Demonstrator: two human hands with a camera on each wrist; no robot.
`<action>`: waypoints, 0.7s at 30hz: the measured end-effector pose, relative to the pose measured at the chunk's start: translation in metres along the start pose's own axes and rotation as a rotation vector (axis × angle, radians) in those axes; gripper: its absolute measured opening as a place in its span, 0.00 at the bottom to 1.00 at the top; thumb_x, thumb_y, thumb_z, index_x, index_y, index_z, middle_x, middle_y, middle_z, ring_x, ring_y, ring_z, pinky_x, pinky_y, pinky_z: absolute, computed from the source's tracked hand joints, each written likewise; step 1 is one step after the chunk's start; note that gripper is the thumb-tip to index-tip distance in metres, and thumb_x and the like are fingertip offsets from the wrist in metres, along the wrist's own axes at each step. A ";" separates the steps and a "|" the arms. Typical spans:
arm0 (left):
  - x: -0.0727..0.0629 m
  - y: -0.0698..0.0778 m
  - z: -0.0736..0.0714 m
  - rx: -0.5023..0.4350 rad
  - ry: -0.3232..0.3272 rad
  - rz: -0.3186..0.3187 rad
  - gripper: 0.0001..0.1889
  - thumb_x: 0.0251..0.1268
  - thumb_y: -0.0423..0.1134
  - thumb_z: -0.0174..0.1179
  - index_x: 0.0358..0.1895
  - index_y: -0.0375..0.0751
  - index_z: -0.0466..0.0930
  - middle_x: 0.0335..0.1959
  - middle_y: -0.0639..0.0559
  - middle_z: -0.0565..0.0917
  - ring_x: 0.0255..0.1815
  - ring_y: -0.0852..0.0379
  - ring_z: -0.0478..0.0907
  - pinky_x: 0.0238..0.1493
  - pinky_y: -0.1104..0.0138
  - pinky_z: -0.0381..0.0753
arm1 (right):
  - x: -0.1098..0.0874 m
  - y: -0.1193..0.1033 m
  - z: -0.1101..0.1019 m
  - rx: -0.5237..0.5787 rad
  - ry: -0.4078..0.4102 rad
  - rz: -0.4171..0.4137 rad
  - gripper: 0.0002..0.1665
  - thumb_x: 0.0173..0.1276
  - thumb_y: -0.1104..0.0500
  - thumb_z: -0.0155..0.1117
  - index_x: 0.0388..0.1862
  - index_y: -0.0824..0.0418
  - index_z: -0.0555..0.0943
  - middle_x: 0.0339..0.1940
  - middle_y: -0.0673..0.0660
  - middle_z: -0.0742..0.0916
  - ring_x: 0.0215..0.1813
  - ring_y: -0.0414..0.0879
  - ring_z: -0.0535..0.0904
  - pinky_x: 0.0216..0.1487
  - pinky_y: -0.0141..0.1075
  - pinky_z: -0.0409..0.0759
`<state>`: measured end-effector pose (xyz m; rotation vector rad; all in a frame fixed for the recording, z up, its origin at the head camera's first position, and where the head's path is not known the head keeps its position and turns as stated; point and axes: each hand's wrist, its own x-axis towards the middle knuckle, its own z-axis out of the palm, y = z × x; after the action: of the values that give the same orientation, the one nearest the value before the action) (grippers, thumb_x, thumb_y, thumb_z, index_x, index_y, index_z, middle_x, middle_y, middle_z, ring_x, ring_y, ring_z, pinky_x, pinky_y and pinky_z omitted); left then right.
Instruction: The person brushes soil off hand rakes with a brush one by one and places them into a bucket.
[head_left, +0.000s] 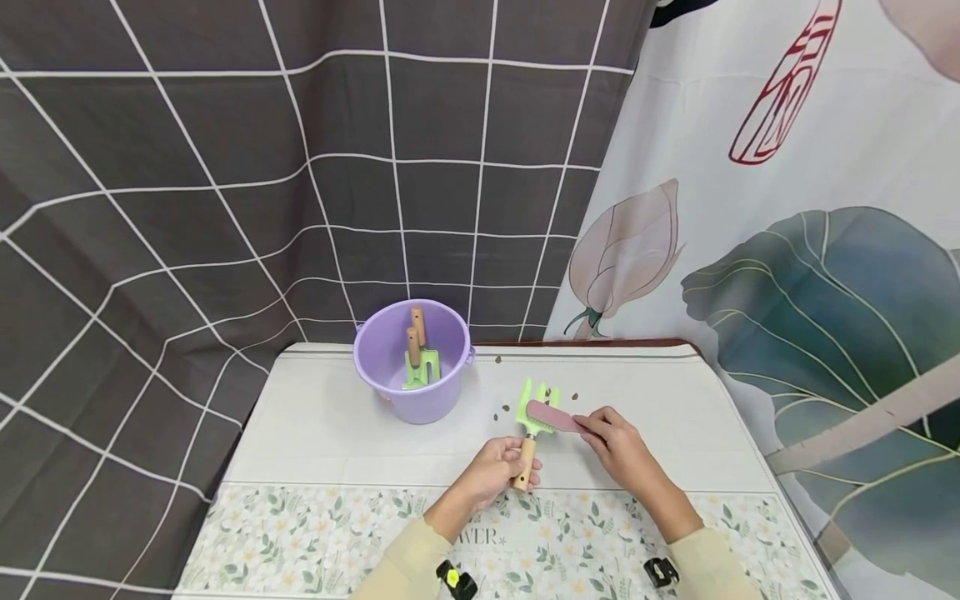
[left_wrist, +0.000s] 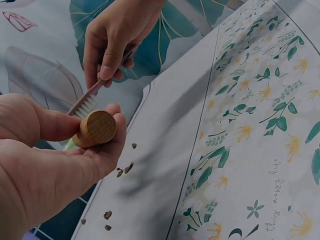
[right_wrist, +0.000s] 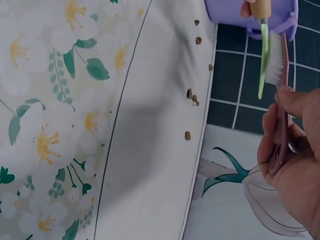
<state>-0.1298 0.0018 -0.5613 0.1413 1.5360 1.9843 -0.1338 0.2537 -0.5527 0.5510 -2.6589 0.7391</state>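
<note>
My left hand (head_left: pixel 491 473) grips the wooden handle (head_left: pixel 527 463) of a small garden fork, its light green tines (head_left: pixel 526 404) raised over the table and pointing away from me. The round end of that handle (left_wrist: pixel 98 128) faces the camera in the left wrist view. My right hand (head_left: pixel 621 447) holds a pink brush (head_left: pixel 553 415) by its handle. White bristles (right_wrist: pixel 274 59) lie against the green fork head (right_wrist: pixel 264 60) in the right wrist view. A few brown specks show between the tines in the head view.
A purple bucket (head_left: pixel 429 406) stands at the back left, holding two green tools with wooden handles (head_left: pixel 413 346). Several small brown bits (head_left: pixel 506 407) lie scattered on the white tabletop (head_left: pixel 315 433). A grey gridded curtain (head_left: pixel 435 200) hangs behind the table.
</note>
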 end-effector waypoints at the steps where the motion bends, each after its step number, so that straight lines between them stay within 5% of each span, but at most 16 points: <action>1: 0.000 0.000 0.000 0.003 0.003 -0.001 0.23 0.78 0.22 0.43 0.71 0.16 0.60 0.51 0.29 0.82 0.36 0.58 0.84 0.43 0.67 0.90 | 0.000 0.000 0.000 -0.005 0.003 0.001 0.16 0.67 0.68 0.71 0.54 0.63 0.88 0.40 0.52 0.82 0.36 0.37 0.75 0.31 0.28 0.79; 10: -0.001 -0.002 -0.002 0.036 0.000 -0.031 0.23 0.78 0.22 0.44 0.72 0.18 0.61 0.49 0.35 0.83 0.39 0.55 0.85 0.52 0.59 0.90 | 0.001 0.012 0.004 -0.047 0.053 0.043 0.16 0.67 0.68 0.71 0.54 0.64 0.88 0.39 0.55 0.83 0.36 0.41 0.77 0.31 0.31 0.80; 21: -0.006 -0.003 -0.001 0.080 -0.029 -0.042 0.23 0.77 0.23 0.45 0.71 0.18 0.63 0.49 0.35 0.84 0.39 0.56 0.86 0.47 0.63 0.91 | 0.005 0.031 0.010 -0.024 0.031 0.164 0.16 0.71 0.67 0.68 0.57 0.66 0.87 0.41 0.58 0.84 0.40 0.46 0.81 0.37 0.40 0.84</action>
<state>-0.1243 -0.0019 -0.5631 0.1687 1.5871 1.8816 -0.1542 0.2714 -0.5716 0.3151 -2.7037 0.7532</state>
